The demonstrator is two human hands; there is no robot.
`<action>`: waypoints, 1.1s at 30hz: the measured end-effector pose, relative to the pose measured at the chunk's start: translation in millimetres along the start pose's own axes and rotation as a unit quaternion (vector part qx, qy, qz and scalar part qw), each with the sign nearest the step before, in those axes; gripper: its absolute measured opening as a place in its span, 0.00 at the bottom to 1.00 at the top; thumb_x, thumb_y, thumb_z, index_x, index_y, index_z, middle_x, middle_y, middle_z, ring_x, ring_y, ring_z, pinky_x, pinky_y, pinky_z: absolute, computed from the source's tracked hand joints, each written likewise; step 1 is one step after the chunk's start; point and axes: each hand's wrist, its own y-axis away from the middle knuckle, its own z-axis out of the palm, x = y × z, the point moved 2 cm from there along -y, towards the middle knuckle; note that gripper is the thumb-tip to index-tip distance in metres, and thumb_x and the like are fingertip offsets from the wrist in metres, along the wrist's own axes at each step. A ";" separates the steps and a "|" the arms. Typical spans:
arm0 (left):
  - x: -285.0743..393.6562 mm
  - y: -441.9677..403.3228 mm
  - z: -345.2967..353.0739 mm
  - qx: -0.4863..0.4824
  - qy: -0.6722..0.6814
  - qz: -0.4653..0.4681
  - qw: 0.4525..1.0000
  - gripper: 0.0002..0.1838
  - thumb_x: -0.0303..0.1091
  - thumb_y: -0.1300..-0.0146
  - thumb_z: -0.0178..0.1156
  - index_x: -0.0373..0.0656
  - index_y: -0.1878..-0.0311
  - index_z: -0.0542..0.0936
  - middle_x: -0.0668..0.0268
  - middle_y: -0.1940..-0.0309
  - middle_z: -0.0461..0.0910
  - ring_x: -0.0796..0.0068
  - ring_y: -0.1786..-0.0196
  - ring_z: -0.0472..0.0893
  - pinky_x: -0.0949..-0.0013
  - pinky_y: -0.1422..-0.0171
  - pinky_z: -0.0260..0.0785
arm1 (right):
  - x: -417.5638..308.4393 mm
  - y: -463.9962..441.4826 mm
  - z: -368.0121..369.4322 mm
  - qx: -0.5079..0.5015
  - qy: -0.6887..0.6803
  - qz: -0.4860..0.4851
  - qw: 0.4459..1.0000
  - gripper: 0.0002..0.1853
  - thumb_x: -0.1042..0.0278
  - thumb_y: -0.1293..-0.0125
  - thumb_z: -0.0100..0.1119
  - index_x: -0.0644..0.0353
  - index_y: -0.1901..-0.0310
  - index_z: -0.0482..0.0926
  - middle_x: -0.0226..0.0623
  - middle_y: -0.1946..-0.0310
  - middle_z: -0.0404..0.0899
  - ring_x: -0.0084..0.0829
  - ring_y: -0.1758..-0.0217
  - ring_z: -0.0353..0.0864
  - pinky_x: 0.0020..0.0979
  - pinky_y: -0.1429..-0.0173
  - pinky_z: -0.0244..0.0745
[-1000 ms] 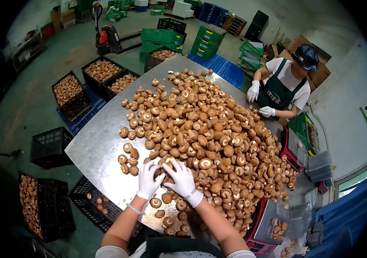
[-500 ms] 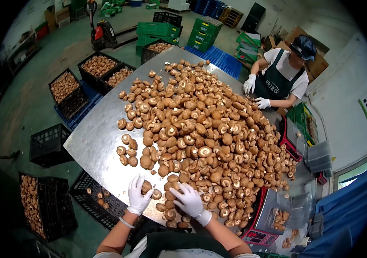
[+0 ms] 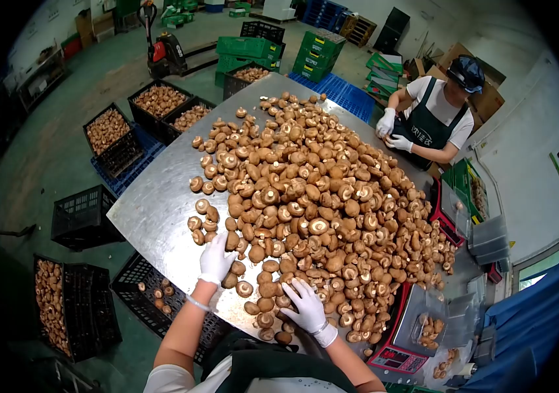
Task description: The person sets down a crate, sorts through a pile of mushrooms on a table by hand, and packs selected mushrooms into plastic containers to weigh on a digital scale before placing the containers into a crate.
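A large heap of brown shiitake mushrooms point(image 3: 319, 196) covers much of a metal table point(image 3: 155, 190). My left hand point(image 3: 216, 259), in a white glove, reaches along the heap's left edge. Its fingers are stretched out beside a mushroom point(image 3: 231, 241), and the fingertips are partly hard to make out. My right hand point(image 3: 307, 308), also gloved, lies with fingers spread over mushrooms at the near edge of the heap. Between the two hands, a few loose mushrooms point(image 3: 244, 289) rest on the metal.
Below the table's left edge is a black crate point(image 3: 142, 308) with several mushrooms inside. A red scale point(image 3: 397, 357) stands at the right, near clear plastic boxes point(image 3: 489, 239). Across the table, a co-worker point(image 3: 430, 124) in white gloves handles something. More filled crates point(image 3: 106, 134) stand left.
My left hand has moved forward along the heap's left edge, away from the mushroom it was beside. My right hand has shifted slightly right and nearer me. The co-worker's hands have come closer together.
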 end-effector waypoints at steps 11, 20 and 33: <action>-3.6 9.8 -9.1 -0.168 0.610 -0.243 0.735 0.19 0.43 0.27 0.46 0.41 0.41 0.72 0.64 0.55 0.80 0.71 0.58 0.82 0.78 0.64 0.69 | -6.2 -0.2 -18.6 0.073 -0.033 0.053 0.995 0.34 0.57 0.44 0.66 0.57 0.36 0.68 0.49 0.39 0.68 0.47 0.38 0.69 0.40 0.36 0.66; 27.5 29.8 -30.4 -0.225 0.663 -0.232 0.676 0.22 0.44 0.27 0.47 0.37 0.39 0.68 0.61 0.48 0.77 0.68 0.50 0.81 0.74 0.53 0.74 | -26.2 -35.6 -25.0 0.074 -0.306 0.040 0.948 0.22 0.68 0.41 0.63 0.60 0.44 0.75 0.44 0.46 0.76 0.40 0.43 0.76 0.32 0.40 0.70; -6.9 22.0 -49.2 -0.243 0.422 -0.211 0.848 0.19 0.45 0.29 0.51 0.37 0.63 0.81 0.64 0.70 0.82 0.79 0.69 0.79 0.76 0.63 0.71 | -71.2 -43.5 0.8 -0.091 -0.383 -0.072 0.917 0.35 0.54 0.41 0.64 0.59 0.34 0.65 0.47 0.48 0.77 0.38 0.46 0.78 0.31 0.41 0.71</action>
